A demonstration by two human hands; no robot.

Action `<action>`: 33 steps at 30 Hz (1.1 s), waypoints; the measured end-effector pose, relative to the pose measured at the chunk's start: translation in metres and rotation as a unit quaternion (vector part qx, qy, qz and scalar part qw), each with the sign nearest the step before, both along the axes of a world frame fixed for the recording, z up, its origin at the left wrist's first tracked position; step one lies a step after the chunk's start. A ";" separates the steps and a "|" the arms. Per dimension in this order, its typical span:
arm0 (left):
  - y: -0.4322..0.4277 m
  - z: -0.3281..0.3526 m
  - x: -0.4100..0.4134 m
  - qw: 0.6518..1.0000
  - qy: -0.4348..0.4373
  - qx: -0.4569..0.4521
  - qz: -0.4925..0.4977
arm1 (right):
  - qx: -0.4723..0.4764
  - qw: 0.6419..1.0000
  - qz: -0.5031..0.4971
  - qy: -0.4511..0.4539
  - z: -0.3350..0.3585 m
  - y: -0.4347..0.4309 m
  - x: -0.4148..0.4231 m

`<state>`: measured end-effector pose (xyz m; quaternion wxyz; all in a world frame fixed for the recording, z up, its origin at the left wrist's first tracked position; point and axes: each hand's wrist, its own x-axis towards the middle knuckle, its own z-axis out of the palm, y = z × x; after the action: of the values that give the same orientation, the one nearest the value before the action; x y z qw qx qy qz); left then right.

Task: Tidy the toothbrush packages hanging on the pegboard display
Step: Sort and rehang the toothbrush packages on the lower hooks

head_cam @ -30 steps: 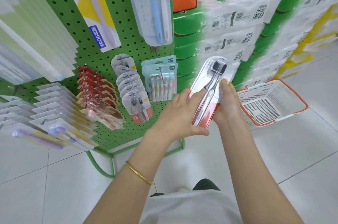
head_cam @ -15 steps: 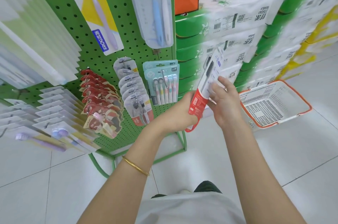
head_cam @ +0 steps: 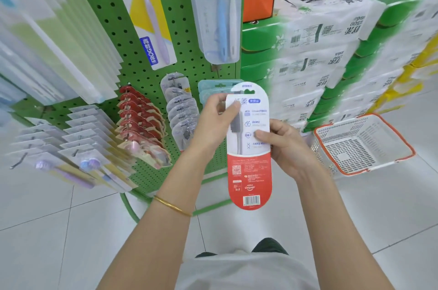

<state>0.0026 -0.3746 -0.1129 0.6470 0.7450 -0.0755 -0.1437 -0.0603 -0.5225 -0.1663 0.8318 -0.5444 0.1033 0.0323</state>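
Gripped two-handed: left hand (head_cam: 216,114) pinching upper left edge, right hand (head_cam: 288,147) clasping mid right edge. Toothbrush package (head_cam: 250,171) flat, glossy, round-ended, white over red, upright between both, in front of perforated green pegboard (head_cam: 139,57).

Pkg (head_cam: 249,171) before pegboard (head_cam: 106,17), btwn L hand (head_cam: 213,119) & R hand (head_cam: 288,147); basket (head_cam: 355,147) on floor (head_cam: 355,218) at right.

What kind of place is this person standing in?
Most likely a shop or supermarket aisle: a green pegboard hung with rows of toothbrush packages, stacked plastic-wrapped packs, and a shopping basket on the floor.
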 end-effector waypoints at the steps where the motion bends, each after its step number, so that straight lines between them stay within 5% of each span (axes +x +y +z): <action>1: 0.003 0.001 0.000 1.000 -0.001 -0.014 0.022 | -0.004 1.000 0.022 0.001 -0.001 0.002 0.000; 12: 0.035 -0.001 -0.004 0.993 0.057 -0.096 0.039 | 0.117 0.973 0.199 0.005 -0.009 0.055 0.007; 20: 0.056 -0.002 -0.007 0.997 0.021 -0.035 0.060 | 0.061 0.973 0.224 -0.014 -0.010 0.076 0.011; 24: 0.074 0.000 -0.003 0.985 -0.084 0.031 0.147 | -0.096 0.987 0.129 -0.001 -0.008 0.081 0.012; 27: 0.090 0.000 0.000 0.975 -0.088 0.026 0.201 | -0.295 0.954 0.042 0.020 -0.012 0.089 0.012; 33: 0.106 -0.013 0.002 0.975 -0.059 0.047 0.211 | -0.446 0.893 -0.053 0.032 -0.050 0.127 0.023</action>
<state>0.0042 -0.2682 -0.1263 0.6210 0.7812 0.0522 0.0365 -0.0375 -0.3958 -0.2160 0.4986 -0.8505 0.1617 -0.0437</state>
